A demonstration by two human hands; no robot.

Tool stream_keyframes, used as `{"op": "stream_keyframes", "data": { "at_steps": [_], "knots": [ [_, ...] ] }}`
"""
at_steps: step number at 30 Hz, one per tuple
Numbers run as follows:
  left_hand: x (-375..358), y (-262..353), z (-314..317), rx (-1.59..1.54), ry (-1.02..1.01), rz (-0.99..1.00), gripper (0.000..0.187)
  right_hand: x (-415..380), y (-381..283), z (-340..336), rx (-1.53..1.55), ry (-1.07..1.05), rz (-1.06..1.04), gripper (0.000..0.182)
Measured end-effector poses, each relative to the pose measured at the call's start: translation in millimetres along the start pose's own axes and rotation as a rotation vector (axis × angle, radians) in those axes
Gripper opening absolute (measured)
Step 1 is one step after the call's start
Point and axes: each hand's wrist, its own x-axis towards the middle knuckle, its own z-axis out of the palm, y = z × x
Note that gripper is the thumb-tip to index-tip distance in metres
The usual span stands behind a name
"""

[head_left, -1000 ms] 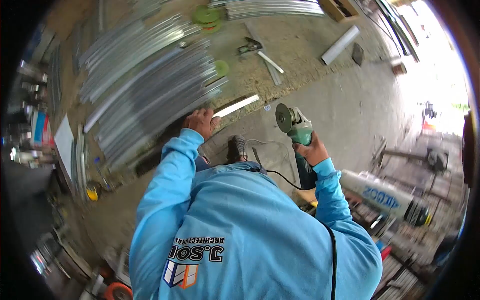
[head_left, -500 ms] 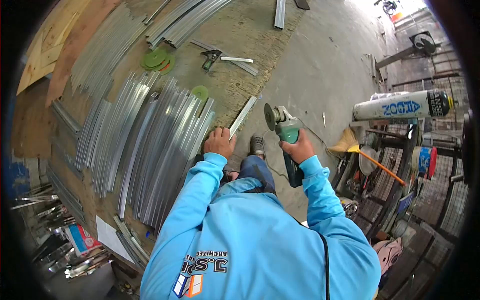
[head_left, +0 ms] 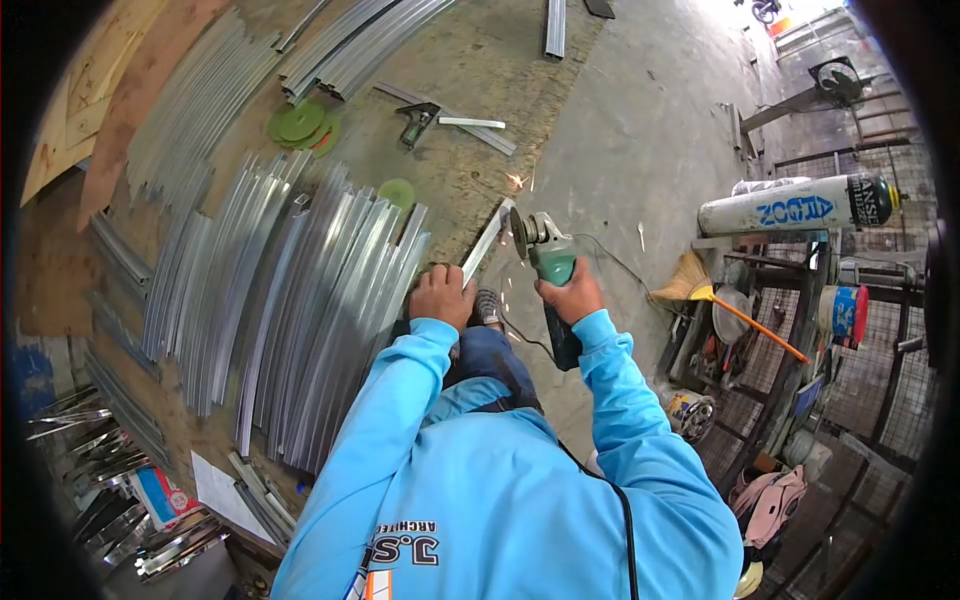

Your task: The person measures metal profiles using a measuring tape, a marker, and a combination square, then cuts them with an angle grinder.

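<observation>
My right hand (head_left: 572, 291) is wrapped round a green angle grinder (head_left: 553, 262), whose disc (head_left: 519, 233) meets the end of a short metal channel (head_left: 488, 240). Sparks (head_left: 516, 181) fly off at the disc. With its fingers closed over the channel's near end, my left hand (head_left: 442, 296) presses it at the table's edge. Left of that hand lies a row of long metal channels (head_left: 330, 330) side by side. Beyond it are a combination square (head_left: 418, 122) and a small white strip (head_left: 470, 122).
Green discs (head_left: 303, 124) and more metal channels (head_left: 370, 45) lie on the wooden table (head_left: 480, 90). On the right are an argon cylinder (head_left: 790, 207), a broom (head_left: 690, 280) and a cluttered rack (head_left: 765, 330). The grinder's cord (head_left: 620, 262) trails over the floor.
The grinder has moved left, from apart to touching the channel's end, and sparks have appeared. My left hand stays on the channel.
</observation>
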Motion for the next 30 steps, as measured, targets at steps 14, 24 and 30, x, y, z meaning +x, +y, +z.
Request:
{"op": "stream_keyframes", "data": {
  "at_steps": [14, 24, 30],
  "knots": [
    [3, -5, 6, 0.037, 0.024, 0.039, 0.034, 8, -16, -11, -0.033, -0.008, -0.003, 0.068],
    [2, -5, 7, 0.062, 0.036, 0.041, 0.034, 32, -18, -3, -0.014, -0.006, -0.067, 0.073],
    [1, -6, 11, 0.042, 0.108, 0.035, 0.029, 44, -13, 2, -0.055, -0.013, -0.037, 0.074]
  ]
}}
